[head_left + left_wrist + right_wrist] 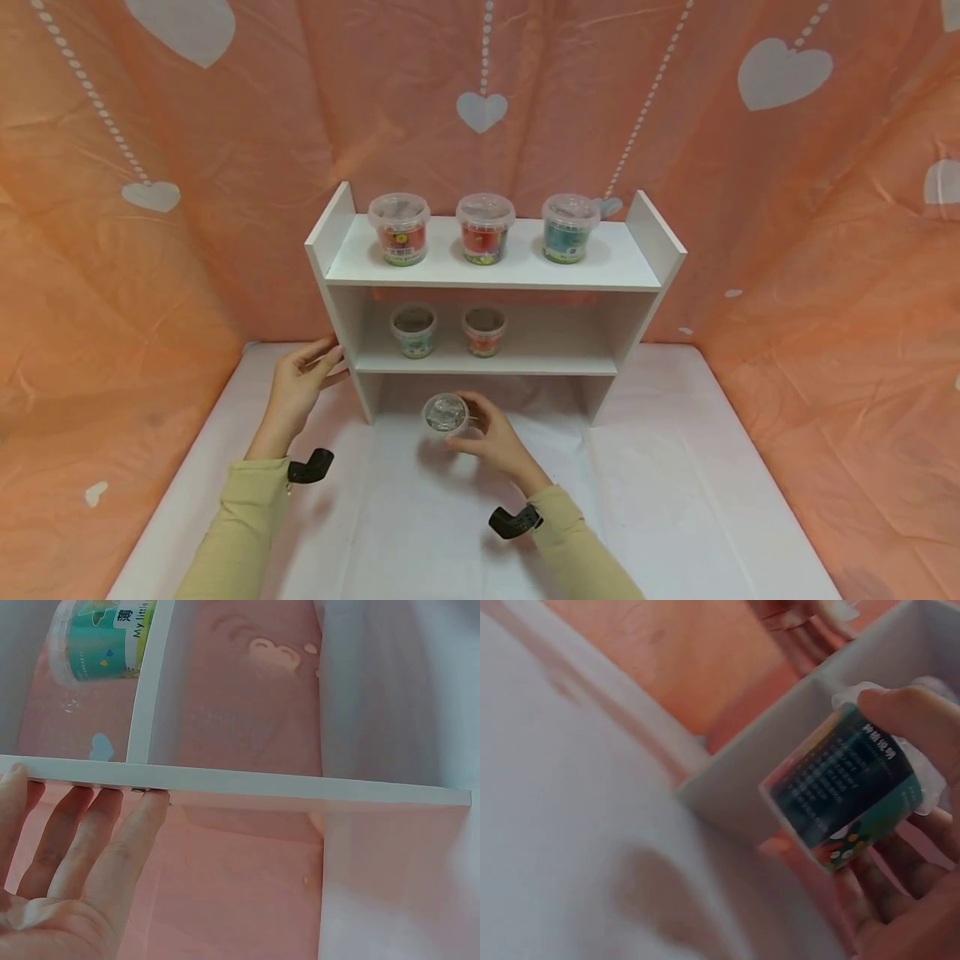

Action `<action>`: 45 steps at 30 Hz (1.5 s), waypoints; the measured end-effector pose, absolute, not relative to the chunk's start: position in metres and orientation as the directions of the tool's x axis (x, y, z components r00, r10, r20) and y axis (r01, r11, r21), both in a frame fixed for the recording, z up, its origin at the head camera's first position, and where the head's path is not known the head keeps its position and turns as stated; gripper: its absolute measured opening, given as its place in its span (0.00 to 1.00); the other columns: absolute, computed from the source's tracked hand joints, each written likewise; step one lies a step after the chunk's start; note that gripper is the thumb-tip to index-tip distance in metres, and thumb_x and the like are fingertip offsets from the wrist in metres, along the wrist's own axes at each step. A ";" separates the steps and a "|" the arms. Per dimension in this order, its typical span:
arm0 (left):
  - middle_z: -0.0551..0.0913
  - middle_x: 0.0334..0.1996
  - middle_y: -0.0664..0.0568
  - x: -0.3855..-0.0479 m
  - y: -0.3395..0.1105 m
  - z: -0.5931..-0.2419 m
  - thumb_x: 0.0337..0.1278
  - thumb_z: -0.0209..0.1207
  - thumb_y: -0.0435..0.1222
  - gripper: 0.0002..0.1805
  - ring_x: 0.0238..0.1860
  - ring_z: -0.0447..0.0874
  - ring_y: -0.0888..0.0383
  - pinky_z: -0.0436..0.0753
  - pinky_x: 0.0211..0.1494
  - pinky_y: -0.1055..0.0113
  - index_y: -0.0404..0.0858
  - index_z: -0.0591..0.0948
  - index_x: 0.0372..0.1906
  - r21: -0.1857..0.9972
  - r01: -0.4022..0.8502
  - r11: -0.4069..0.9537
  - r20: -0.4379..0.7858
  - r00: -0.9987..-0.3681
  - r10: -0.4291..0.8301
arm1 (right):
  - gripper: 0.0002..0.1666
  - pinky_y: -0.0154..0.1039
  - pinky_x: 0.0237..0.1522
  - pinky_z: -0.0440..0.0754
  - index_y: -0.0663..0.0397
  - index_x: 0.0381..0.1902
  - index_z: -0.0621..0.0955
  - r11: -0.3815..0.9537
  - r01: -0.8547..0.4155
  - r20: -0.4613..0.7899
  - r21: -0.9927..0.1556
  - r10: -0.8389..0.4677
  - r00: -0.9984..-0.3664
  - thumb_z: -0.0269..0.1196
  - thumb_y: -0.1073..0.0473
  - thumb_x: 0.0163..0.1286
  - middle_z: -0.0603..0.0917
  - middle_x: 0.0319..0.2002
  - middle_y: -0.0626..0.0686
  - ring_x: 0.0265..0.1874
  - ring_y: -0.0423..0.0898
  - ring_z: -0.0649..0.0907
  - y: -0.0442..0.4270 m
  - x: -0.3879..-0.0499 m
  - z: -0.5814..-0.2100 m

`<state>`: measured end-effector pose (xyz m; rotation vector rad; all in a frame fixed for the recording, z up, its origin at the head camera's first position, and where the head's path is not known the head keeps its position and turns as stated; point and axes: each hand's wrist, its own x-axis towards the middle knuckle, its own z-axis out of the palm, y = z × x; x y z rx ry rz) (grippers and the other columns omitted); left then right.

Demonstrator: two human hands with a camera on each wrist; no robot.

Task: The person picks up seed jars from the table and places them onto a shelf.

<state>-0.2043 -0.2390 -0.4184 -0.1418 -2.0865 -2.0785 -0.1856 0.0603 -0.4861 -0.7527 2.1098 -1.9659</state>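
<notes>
My right hand (pixel 495 437) grips a small lidded plastic cup (pixel 446 414) between thumb and fingers, in front of the shelf's lowest opening. In the right wrist view the cup (pixel 847 787) is tilted and shows a dark green label with white print. My left hand (pixel 296 387) is at the left side of the white shelf (pixel 487 367); in the left wrist view, extended fingertips (pixel 154 801) touch its side panel (pixel 300 787). On the middle board stand a teal-labelled cup (pixel 415 340) and a red-labelled cup (pixel 483 342).
On the top board are two larger red-labelled cups (pixel 400 242) (pixel 485 240) and a teal-labelled one (pixel 566 240), all with transparent lids. A white cloth (pixel 675 500) covers the table. Orange sheeting (pixel 390 100) with pale hearts hangs behind and at both sides.
</notes>
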 end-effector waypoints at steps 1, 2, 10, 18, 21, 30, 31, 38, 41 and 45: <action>0.77 0.52 0.50 -0.204 -0.239 -0.419 0.66 0.57 0.33 0.28 0.46 0.81 0.67 0.84 0.47 0.63 0.20 0.66 0.63 0.980 0.201 0.003 0.200 -0.977 -0.070 | 0.40 0.50 0.61 0.73 0.69 0.63 0.68 0.007 -0.253 0.222 -0.967 -0.458 -0.861 0.71 0.74 0.53 0.76 0.55 0.63 0.55 0.52 0.75 0.063 -0.185 -0.483; 0.77 0.51 0.51 -0.204 -0.239 -0.419 0.66 0.57 0.33 0.27 0.46 0.81 0.67 0.84 0.47 0.63 0.20 0.66 0.63 0.980 0.201 0.004 0.201 -0.977 -0.071 | 0.40 0.49 0.60 0.74 0.69 0.63 0.68 0.006 -0.260 0.229 -0.965 -0.455 -0.861 0.71 0.74 0.53 0.76 0.55 0.63 0.55 0.51 0.75 0.065 -0.184 -0.479; 0.76 0.54 0.47 -0.203 -0.242 -0.419 0.66 0.57 0.33 0.28 0.47 0.80 0.67 0.83 0.48 0.60 0.20 0.66 0.64 0.981 0.194 0.017 0.194 -0.979 -0.068 | 0.39 0.47 0.59 0.75 0.68 0.63 0.69 0.022 -0.265 0.227 -0.964 -0.449 -0.864 0.71 0.74 0.53 0.78 0.53 0.62 0.53 0.45 0.76 0.086 -0.176 -0.453; 0.73 0.59 0.40 -0.202 -0.244 -0.417 0.66 0.57 0.34 0.28 0.48 0.80 0.67 0.82 0.49 0.59 0.21 0.66 0.64 0.981 0.193 0.035 0.195 -0.979 -0.053 | 0.38 0.44 0.56 0.76 0.65 0.63 0.70 0.020 -0.294 0.258 -0.956 -0.426 -0.867 0.70 0.75 0.53 0.78 0.53 0.60 0.52 0.45 0.76 0.110 -0.180 -0.449; 0.75 0.57 0.44 -0.203 -0.243 -0.416 0.66 0.57 0.33 0.28 0.48 0.80 0.67 0.82 0.49 0.60 0.21 0.66 0.64 0.981 0.195 0.018 0.195 -0.979 -0.057 | 0.39 0.41 0.56 0.76 0.63 0.64 0.70 0.028 -0.297 0.261 -0.954 -0.407 -0.875 0.70 0.75 0.54 0.78 0.54 0.59 0.53 0.46 0.76 0.120 -0.183 -0.447; 0.75 0.58 0.43 -0.205 -0.241 -0.416 0.66 0.57 0.33 0.27 0.49 0.80 0.66 0.80 0.51 0.55 0.22 0.67 0.64 0.979 0.202 0.014 0.202 -0.978 -0.052 | 0.40 0.35 0.58 0.75 0.61 0.64 0.69 0.030 -0.303 0.278 -0.952 -0.327 -0.903 0.71 0.71 0.54 0.75 0.56 0.60 0.55 0.49 0.75 0.151 -0.190 -0.425; 0.74 0.58 0.42 -0.205 -0.241 -0.416 0.66 0.57 0.33 0.27 0.49 0.80 0.66 0.80 0.51 0.54 0.22 0.67 0.64 0.979 0.202 0.013 0.203 -0.978 -0.053 | 0.40 0.35 0.57 0.75 0.61 0.64 0.69 0.027 -0.294 0.271 -0.955 -0.313 -0.910 0.71 0.71 0.55 0.75 0.56 0.60 0.55 0.49 0.74 0.154 -0.192 -0.422; 0.70 0.62 0.34 -0.204 -0.240 -0.418 0.66 0.57 0.34 0.28 0.49 0.79 0.67 0.80 0.51 0.55 0.22 0.67 0.64 0.980 0.192 0.046 0.194 -0.979 -0.057 | 0.39 0.32 0.53 0.78 0.62 0.65 0.67 0.035 -0.253 0.241 -0.967 -0.207 -0.948 0.69 0.72 0.57 0.74 0.55 0.60 0.53 0.46 0.75 0.170 -0.207 -0.411; 0.70 0.61 0.35 -0.203 -0.240 -0.419 0.66 0.57 0.35 0.28 0.49 0.80 0.67 0.81 0.50 0.57 0.22 0.67 0.64 0.980 0.192 0.045 0.194 -0.980 -0.052 | 0.39 0.32 0.52 0.78 0.64 0.66 0.66 0.054 -0.256 0.243 -0.965 -0.173 -0.954 0.68 0.72 0.58 0.73 0.56 0.62 0.53 0.46 0.75 0.173 -0.213 -0.409; 0.72 0.60 0.37 -0.202 -0.240 -0.420 0.67 0.56 0.34 0.27 0.49 0.80 0.67 0.82 0.50 0.58 0.21 0.67 0.64 0.979 0.198 0.042 0.200 -0.979 -0.050 | 0.40 0.33 0.53 0.78 0.63 0.67 0.66 0.073 -0.233 0.222 -0.970 -0.134 -0.966 0.69 0.71 0.58 0.73 0.58 0.61 0.55 0.47 0.75 0.174 -0.221 -0.406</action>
